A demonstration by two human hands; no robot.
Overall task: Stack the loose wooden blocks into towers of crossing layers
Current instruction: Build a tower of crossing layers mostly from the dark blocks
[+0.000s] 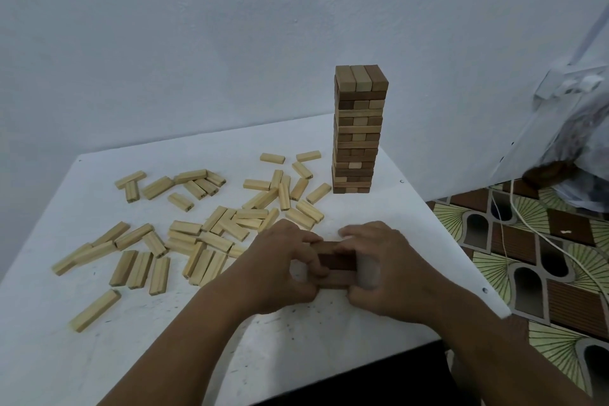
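A tall tower (359,128) of crossing light and dark wooden blocks stands at the far right of the white table (49,356). Several pale loose blocks (204,234) lie scattered over the table's left and middle. Near the front right, a small set of dark brown blocks (336,264) lies side by side on the table. My left hand (280,270) grips its left end with curled fingers, and my right hand (389,267) grips its right end. Both hands hide most of the set.
The table's right edge runs close beside the tower and my right hand. Beyond it lies a patterned floor (543,260) with white cables (514,217). A plastic bag (580,155) and a wall socket (566,82) sit at the right. A pale wall backs the table.
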